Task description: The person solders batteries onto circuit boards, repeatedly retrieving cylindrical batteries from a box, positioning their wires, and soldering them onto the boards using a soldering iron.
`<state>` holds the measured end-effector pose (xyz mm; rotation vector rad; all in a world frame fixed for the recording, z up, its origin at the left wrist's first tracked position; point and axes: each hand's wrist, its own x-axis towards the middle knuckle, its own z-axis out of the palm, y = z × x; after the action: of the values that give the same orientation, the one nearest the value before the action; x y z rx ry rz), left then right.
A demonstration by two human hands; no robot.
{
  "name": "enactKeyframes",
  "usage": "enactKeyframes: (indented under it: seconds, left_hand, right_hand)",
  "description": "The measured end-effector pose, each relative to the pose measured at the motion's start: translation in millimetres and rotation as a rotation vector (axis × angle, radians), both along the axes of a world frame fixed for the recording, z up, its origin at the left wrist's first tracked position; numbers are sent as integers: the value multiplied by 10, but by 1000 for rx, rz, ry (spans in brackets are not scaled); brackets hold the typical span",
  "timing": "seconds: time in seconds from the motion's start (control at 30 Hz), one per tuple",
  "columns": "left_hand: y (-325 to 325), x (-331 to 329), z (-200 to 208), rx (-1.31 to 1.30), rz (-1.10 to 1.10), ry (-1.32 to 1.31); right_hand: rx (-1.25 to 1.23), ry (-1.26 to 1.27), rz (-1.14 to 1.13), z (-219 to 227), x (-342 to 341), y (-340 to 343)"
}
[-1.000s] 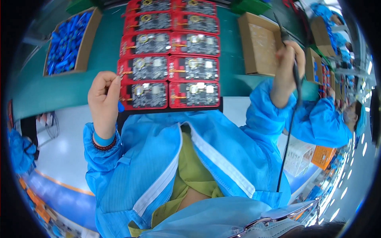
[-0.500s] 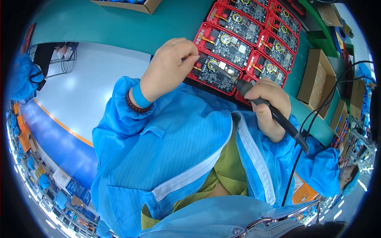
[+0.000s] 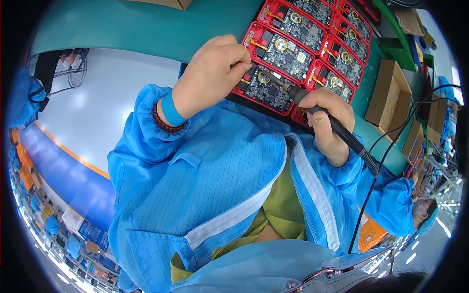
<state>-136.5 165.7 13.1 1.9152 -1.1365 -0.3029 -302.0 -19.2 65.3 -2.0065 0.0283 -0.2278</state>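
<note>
**Soldering at the nearest board in the red tray**

The right hand (image 3: pixel 325 119) is wrapped around the black handle of a soldering iron (image 3: pixel 317 113), fingers closed tight on it. The iron slants up and to the left, its metal tip coming down on the nearest circuit board (image 3: pixel 267 84), which sits in the closest pocket of a red tray (image 3: pixel 254 29). A black cord (image 3: pixel 386 156) runs from the back of the handle down and off to the right.

The left hand (image 3: pixel 212 73) is bunched above the same board's left edge, fingertips pinched together narrowly on something thin; what it grips is too small to tell. A blue band and a dark bead bracelet (image 3: pixel 165 123) circle that wrist, and both arms wear blue striped sleeves.

The tray lies on a green tabletop (image 3: pixel 137 24) and holds more boards of the same kind, in rows running away to the upper right. Open cardboard boxes (image 3: pixel 386 100) stand just beyond the tray on the right. Another person in a blue coat (image 3: pixel 395 210) is at the right edge, well apart from the hands.
</note>
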Motion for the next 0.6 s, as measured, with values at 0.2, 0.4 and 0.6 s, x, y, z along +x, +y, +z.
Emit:
enactKeyframes:
  seconds: [0.2,0.4,0.6]
  left_hand:
    - [-5,-6,-18,1,5,-8]
    - [5,-6,-18,0,-2,-14]
    - [1,9,-1,31,-22,-56]
  right_hand:
    - [3,11,12,-7,11,-1]
    - [-1,-95,3,-56,-27,-38]
    - [18,-52,-35,-54,-47,-42]
